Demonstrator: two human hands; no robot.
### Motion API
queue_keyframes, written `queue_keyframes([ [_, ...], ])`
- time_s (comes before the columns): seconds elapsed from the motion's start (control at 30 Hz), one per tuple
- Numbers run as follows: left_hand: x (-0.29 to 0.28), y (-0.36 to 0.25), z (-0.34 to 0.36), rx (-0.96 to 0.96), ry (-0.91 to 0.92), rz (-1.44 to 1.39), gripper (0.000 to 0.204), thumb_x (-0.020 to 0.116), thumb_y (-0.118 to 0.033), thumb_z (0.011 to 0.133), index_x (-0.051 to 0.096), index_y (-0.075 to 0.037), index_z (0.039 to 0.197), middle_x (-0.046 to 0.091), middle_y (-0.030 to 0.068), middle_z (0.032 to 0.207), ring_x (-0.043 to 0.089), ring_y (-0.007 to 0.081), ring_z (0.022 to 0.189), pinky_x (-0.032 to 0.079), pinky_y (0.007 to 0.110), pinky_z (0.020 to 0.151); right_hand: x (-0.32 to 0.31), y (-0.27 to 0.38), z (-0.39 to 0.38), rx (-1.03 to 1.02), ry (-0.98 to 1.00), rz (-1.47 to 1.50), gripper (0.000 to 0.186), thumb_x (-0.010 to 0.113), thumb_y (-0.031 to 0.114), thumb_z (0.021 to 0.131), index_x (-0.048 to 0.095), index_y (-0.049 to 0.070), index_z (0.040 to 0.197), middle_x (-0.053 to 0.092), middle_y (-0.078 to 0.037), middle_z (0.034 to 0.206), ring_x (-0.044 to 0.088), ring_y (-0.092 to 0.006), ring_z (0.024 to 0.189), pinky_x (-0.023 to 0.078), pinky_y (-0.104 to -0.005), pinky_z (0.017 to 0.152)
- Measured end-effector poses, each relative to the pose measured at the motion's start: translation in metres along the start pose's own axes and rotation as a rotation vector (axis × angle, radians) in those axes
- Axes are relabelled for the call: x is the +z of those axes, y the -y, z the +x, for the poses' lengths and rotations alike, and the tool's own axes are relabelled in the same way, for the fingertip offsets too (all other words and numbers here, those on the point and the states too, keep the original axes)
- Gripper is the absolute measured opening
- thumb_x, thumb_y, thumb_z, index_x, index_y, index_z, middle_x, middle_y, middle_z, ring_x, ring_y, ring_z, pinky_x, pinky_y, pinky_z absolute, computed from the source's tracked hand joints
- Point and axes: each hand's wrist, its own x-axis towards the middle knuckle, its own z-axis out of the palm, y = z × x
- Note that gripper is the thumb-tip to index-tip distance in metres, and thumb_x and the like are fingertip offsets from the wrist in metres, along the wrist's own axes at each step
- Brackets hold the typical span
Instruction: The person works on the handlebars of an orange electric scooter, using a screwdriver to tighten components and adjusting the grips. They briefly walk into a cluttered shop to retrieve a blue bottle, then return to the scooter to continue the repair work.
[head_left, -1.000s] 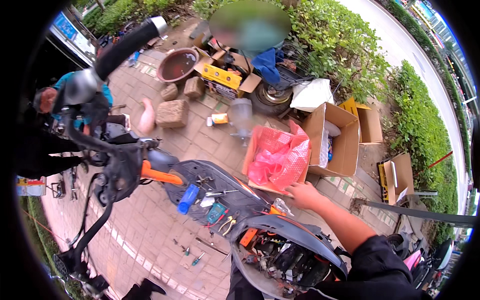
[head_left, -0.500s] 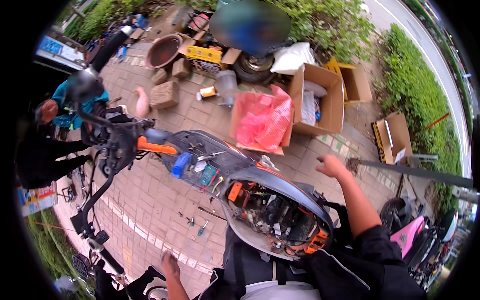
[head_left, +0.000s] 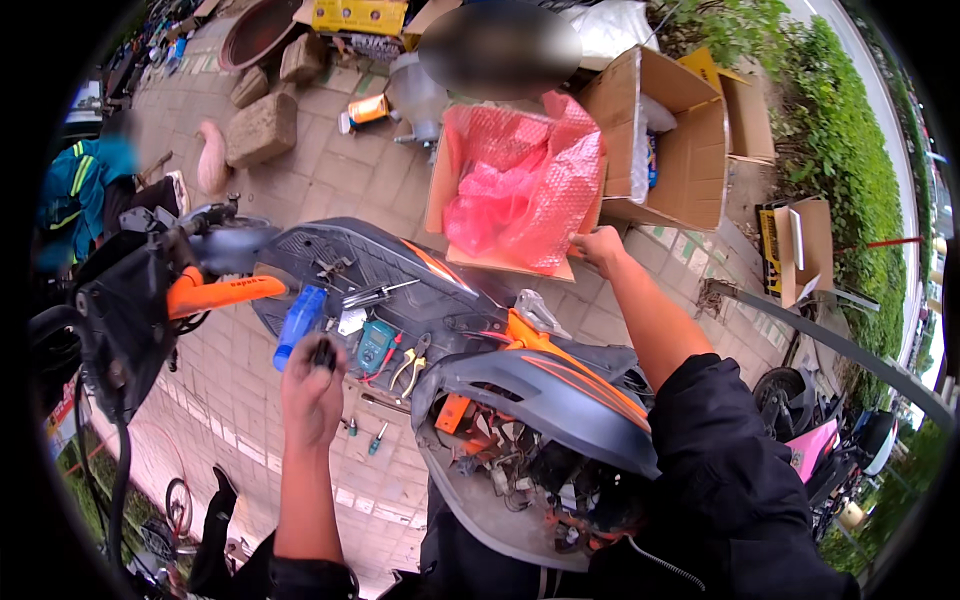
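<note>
Left hand (head_left: 312,392) raised over the scooter's footboard (head_left: 345,275), fingers (head_left: 300,362) pinched together on a small black part (head_left: 324,353); what kind of part cannot be told. Right hand (head_left: 600,248) stretched forward, fingers closed on the near right corner of an open cardboard box (head_left: 452,200) lined with pink bubble wrap (head_left: 520,180), the box resting on the front of the scooter. On the footboard below the left hand lie a blue bottle (head_left: 298,322), a teal meter (head_left: 376,345), pliers (head_left: 410,362) and loose metal tools. Near edge: opened grey-and-orange body panel (head_left: 540,385), wiring exposed underneath. Two small screwdrivers (head_left: 362,432) lie on the brick pavement (head_left: 225,370). A larger empty carton (head_left: 690,150) stands just right of the pink-lined box.
</note>
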Motion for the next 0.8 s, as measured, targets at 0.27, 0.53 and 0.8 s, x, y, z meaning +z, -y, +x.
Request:
queue_keyframes([
  [0.27, 0.084, 0.076, 0.136, -0.146, 0.278, 0.509, 0.051, 0.073, -0.008, 0.064, 0.051, 0.003, 0.11, 0.053, 0.0069, 0.099, 0.052, 0.0153, 0.089, 0.043, 0.028, 0.081, 0.025, -0.012, 0.035, 0.025, 0.201, 0.642, 0.019, 0.064, 0.009, 0.082, 0.058, 0.0, 0.098, 0.063, -0.005, 0.088, 0.06, -0.0164, 0.08, 0.048, -0.0336, 0.072],
  [0.53, 0.17, 0.153, 0.21, 0.475, 0.585, 1.147, 0.047, 0.079, -0.013, 0.062, 0.053, -0.001, 0.099, 0.053, 0.0081, 0.09, 0.051, 0.0186, 0.084, 0.044, 0.03, 0.078, 0.022, 0.011, -0.011, -0.082, 0.441, 0.93, 0.016, 0.051, 0.006, 0.087, 0.055, -0.002, 0.099, 0.062, -0.01, 0.094, 0.061, -0.0195, 0.084, 0.05, -0.0355, 0.075],
  [0.8, 0.193, 0.17, 0.216, 0.477, 0.788, 1.332, 0.047, 0.077, -0.007, 0.06, 0.052, -0.001, 0.099, 0.053, 0.0138, 0.098, 0.052, 0.0305, 0.095, 0.042, 0.037, 0.085, 0.015, 0.023, -0.02, 0.021, 0.485, 1.0, 0.011, 0.045, 0.005, 0.089, 0.052, -0.002, 0.092, 0.058, -0.01, 0.081, 0.06, -0.0201, 0.07, 0.051, -0.0357, 0.062],
])
